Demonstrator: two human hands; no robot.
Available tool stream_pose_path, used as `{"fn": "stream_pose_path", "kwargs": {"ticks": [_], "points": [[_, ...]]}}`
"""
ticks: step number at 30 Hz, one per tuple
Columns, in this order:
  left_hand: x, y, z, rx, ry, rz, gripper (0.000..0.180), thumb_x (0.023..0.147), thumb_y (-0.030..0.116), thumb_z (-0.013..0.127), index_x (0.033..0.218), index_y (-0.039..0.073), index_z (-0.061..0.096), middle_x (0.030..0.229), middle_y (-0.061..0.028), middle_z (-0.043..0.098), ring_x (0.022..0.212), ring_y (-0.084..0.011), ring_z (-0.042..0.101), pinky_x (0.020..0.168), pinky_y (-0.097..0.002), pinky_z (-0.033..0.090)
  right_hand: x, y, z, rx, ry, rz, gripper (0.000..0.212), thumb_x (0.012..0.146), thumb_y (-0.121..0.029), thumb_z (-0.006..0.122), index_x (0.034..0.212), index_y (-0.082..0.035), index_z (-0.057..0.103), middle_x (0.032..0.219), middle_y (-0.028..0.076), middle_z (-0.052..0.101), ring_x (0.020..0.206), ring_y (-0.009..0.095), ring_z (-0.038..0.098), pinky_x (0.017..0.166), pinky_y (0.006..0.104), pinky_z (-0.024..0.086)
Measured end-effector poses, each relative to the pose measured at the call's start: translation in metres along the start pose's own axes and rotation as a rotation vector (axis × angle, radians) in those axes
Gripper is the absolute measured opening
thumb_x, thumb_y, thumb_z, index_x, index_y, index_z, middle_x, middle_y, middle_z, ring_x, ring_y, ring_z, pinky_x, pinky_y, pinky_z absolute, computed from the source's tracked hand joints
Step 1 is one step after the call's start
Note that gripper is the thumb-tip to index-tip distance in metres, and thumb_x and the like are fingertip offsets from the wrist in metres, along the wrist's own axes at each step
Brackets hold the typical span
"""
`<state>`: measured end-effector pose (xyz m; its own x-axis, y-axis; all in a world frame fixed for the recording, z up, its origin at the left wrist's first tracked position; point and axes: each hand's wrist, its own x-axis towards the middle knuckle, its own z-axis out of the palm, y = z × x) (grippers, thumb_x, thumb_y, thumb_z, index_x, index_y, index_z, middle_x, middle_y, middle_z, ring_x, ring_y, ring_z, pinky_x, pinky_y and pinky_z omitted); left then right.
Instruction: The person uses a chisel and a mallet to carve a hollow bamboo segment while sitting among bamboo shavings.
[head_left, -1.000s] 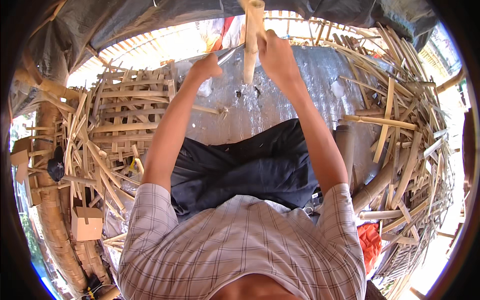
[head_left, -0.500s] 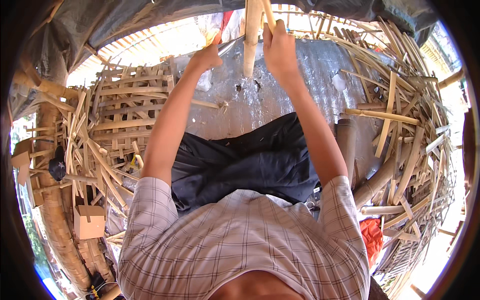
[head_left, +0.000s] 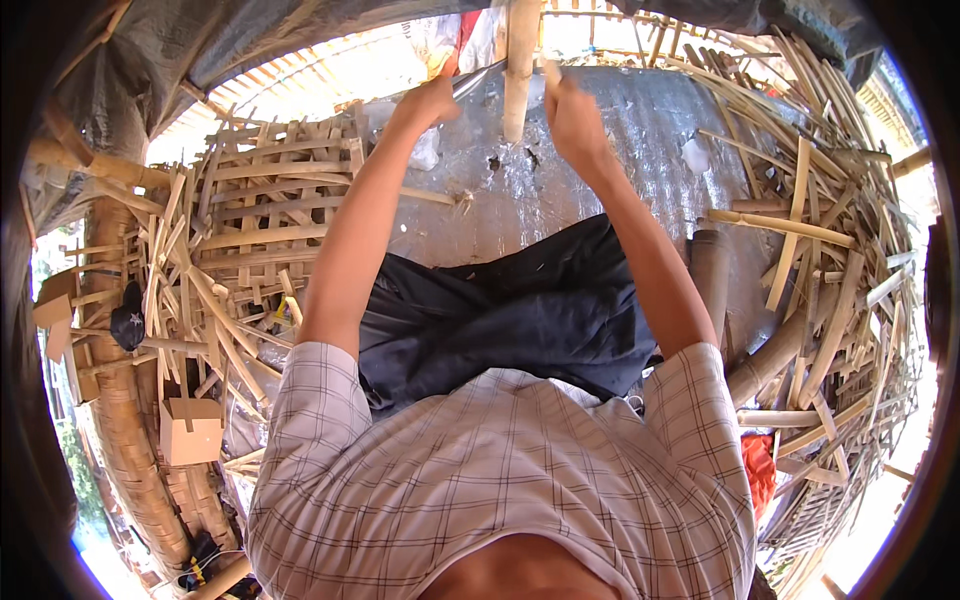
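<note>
At the far middle, my left hand [head_left: 428, 103] is closed around a knife whose metal blade [head_left: 480, 78] points right, toward an upright bamboo pole [head_left: 517, 80]. Whether the edge touches the pole I cannot tell. Right of the pole, my right hand [head_left: 577, 122] grips a short pale wooden stick [head_left: 551, 72], blurred by motion and seen almost end-on. The pole's lower end stands over a worn grey metal sheet [head_left: 480, 205]. Both my arms reach forward over my dark trousers.
A lattice of woven bamboo strips [head_left: 275, 185] lies left of the sheet. Piled bamboo strips [head_left: 830, 290] crowd the right, beside a thick bamboo piece [head_left: 709, 275]. A cardboard box [head_left: 191, 432] hangs at left; red cloth [head_left: 758, 475] is at lower right. Dark sheeting [head_left: 270, 40] hangs overhead.
My right hand has come slightly nearer to me, and the stick has tilted so less of its length shows. My left hand keeps the knife near the pole. The whole view has shifted slightly.
</note>
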<state>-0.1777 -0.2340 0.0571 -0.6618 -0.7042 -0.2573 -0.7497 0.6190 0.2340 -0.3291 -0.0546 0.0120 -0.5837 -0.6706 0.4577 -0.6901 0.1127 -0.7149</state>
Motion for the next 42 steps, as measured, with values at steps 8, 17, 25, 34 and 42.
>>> {"fn": "stream_pose_path", "kwargs": {"ticks": [8,17,25,34,42], "points": [[0.006,-0.011,-0.001,0.068,-0.107,-0.08,0.037,0.073,0.015,0.065,0.105,-0.003,0.069,0.085,-0.0219,0.073,0.083,-0.0329,0.074,0.076,-0.0409,0.057,0.029,-0.073,-0.046,-0.021,0.019,-0.097,0.03,0.102,-0.018,0.055,0.091,0.009,0.055,0.072,0.032,0.062,0.067,0.052,0.062,0.056,0.0549,0.046],[0.013,-0.021,0.029,0.195,0.214,0.101,0.066,0.075,0.015,0.066,0.137,0.0,0.049,0.108,-0.0272,0.071,0.103,-0.0391,0.07,0.09,-0.0447,0.055,0.008,-0.012,-0.005,-0.177,-0.202,-0.133,0.029,0.101,-0.021,0.054,0.098,0.008,0.053,0.071,0.034,0.062,0.075,0.052,0.065,0.064,0.0589,0.052],[0.016,0.011,0.0,0.073,-0.015,0.012,0.032,0.074,0.012,0.062,0.1,-0.007,0.061,0.068,-0.0175,0.065,0.056,-0.025,0.064,0.05,-0.0393,0.051,-0.017,0.041,0.015,-0.049,-0.06,-0.044,0.027,0.101,-0.018,0.055,0.093,0.008,0.051,0.067,0.032,0.061,0.066,0.054,0.062,0.062,0.0567,0.052],[0.013,-0.013,0.012,0.032,0.004,-0.092,0.025,0.073,0.012,0.06,0.091,-0.004,0.068,0.074,-0.0194,0.071,0.065,-0.0288,0.071,0.061,-0.0407,0.055,0.008,-0.053,-0.029,0.095,0.105,-0.015,0.026,0.1,-0.019,0.055,0.095,0.007,0.053,0.077,0.031,0.066,0.071,0.049,0.066,0.061,0.0529,0.054],[-0.003,-0.009,0.029,-0.018,0.018,-0.107,0.021,0.072,0.012,0.063,0.086,-0.004,0.067,0.069,-0.0178,0.069,0.06,-0.0264,0.07,0.059,-0.0387,0.056,-0.073,0.05,0.026,-0.06,-0.27,0.17,0.034,0.094,-0.021,0.059,0.086,0.011,0.066,0.076,0.033,0.065,0.074,0.049,0.068,0.068,0.0546,0.052]]}}
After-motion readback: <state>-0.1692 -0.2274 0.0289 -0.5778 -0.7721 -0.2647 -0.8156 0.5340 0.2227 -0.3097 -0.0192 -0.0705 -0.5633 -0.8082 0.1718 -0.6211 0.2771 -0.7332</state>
